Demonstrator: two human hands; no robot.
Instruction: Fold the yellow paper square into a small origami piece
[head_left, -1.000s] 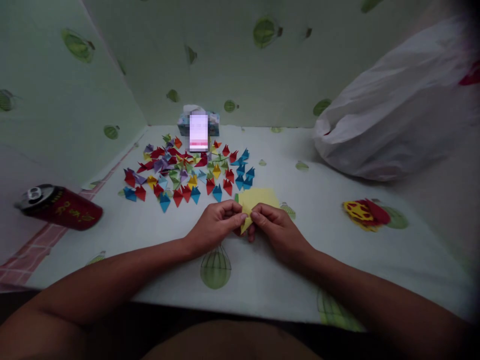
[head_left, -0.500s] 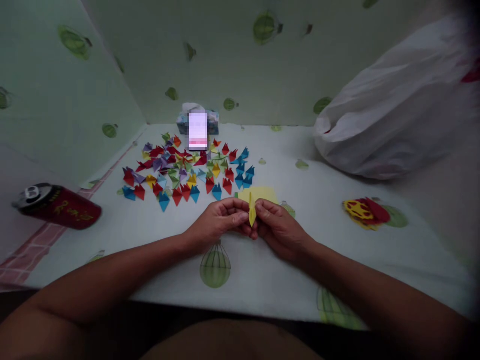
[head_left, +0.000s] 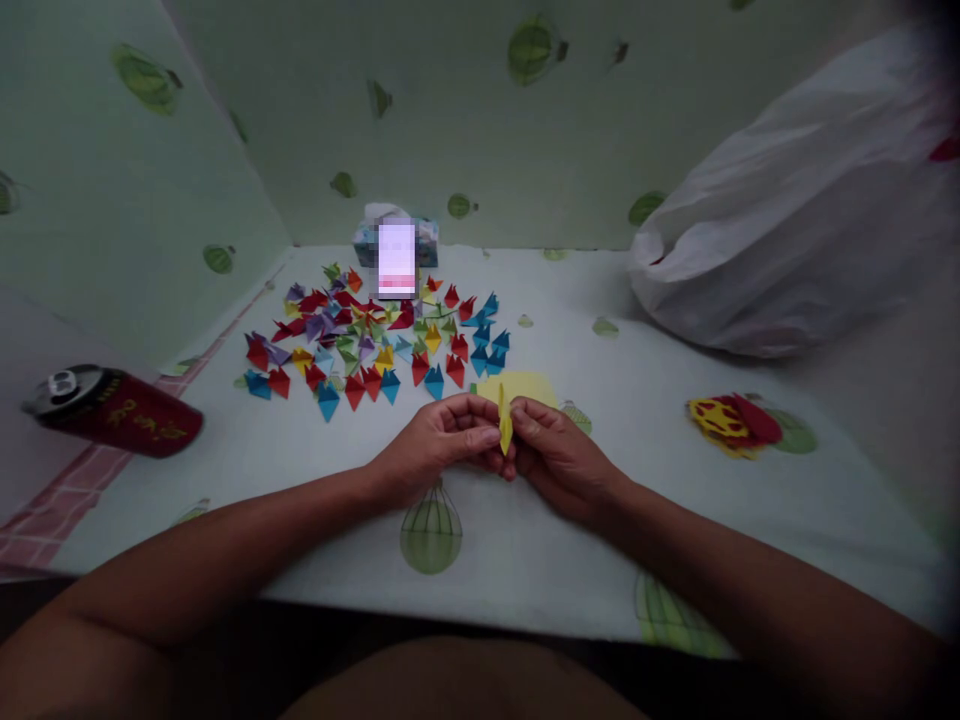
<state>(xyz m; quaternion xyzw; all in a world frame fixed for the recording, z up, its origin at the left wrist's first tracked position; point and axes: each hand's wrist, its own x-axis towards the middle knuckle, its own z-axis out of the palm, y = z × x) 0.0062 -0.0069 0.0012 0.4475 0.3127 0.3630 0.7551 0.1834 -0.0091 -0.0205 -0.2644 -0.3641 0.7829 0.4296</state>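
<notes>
A narrow folded piece of yellow paper [head_left: 505, 420] stands upright between my two hands, seen nearly edge-on. My left hand [head_left: 457, 432] pinches it from the left with thumb and fingers. From the other side, my right hand [head_left: 551, 440] grips its right edge between thumb and forefinger. Just behind the hands lies a flat stack of yellow paper [head_left: 532, 386], partly covered by them. Beyond to the left, many small folded paper figures [head_left: 371, 382] in red, blue, green, purple and yellow are spread over the table.
A dark red drink can [head_left: 124, 412] lies on its side at the left. Behind the figures, a lit phone [head_left: 396, 258] leans against a tissue box [head_left: 428, 243]. A big white plastic bag [head_left: 772, 230] fills the back right, with a red and yellow item [head_left: 733, 424] before it.
Both hands keep almost the same place and grip on the yellow paper. The view has shifted very slightly.
</notes>
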